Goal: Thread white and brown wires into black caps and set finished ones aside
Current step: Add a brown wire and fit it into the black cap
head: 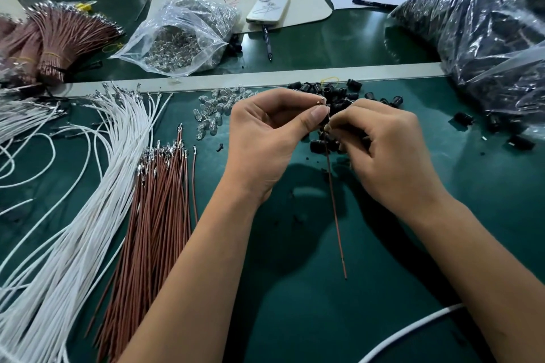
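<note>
My left hand (265,138) and my right hand (386,150) meet above the green mat. Between the left thumb and forefinger I pinch a small black cap (324,120), mostly hidden by the fingers. My right hand pinches a brown wire (334,206) just below the cap; the wire hangs down toward me with its free end above the mat. A loose heap of black caps (339,94) lies just behind my hands. White wires (97,186) fan out at the left, with a bundle of brown wires (159,203) beside them.
Small clear bulbs (218,109) lie scattered left of the caps. Behind are an open clear bag of bulbs (182,38), tied brown wire bundles (56,38), a phone (268,7), a pen (267,41) and a big plastic bag of black parts (486,26). A white cable (413,330) curves at bottom right.
</note>
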`<control>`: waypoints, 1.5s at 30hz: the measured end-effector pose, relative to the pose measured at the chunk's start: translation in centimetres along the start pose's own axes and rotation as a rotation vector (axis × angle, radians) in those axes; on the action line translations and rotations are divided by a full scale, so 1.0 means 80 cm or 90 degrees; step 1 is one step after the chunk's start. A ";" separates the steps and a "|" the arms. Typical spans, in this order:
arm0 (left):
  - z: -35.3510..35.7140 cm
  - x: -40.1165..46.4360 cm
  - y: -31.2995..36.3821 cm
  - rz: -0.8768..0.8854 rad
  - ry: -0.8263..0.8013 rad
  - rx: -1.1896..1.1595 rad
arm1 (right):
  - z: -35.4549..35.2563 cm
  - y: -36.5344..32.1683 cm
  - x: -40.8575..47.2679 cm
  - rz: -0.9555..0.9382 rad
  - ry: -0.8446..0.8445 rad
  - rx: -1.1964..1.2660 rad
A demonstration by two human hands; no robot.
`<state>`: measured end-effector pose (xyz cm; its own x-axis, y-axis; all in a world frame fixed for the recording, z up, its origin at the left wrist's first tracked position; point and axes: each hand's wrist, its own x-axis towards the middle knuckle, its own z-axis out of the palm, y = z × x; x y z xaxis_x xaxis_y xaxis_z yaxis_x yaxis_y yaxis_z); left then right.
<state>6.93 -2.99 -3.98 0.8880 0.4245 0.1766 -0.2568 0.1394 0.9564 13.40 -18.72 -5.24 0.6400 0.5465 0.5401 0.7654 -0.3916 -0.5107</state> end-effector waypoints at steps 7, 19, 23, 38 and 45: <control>0.002 -0.001 0.000 0.007 0.000 -0.004 | -0.001 0.000 0.000 -0.011 0.054 0.024; 0.002 -0.001 0.000 -0.003 0.017 -0.020 | 0.001 -0.002 -0.001 -0.009 0.028 0.055; 0.003 0.000 0.000 -0.048 0.033 -0.058 | 0.002 -0.003 -0.001 -0.012 0.032 0.054; 0.004 -0.003 0.003 -0.071 0.030 -0.039 | 0.002 -0.004 0.000 0.010 0.024 0.014; 0.005 -0.006 0.006 -0.043 0.031 -0.012 | -0.003 -0.007 0.001 0.001 0.066 0.026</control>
<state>6.56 -3.48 -3.50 0.8839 0.4570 0.0993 -0.2043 0.1862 0.9610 13.03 -18.62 -4.71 0.6466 0.4659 0.6040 0.7621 -0.3606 -0.5377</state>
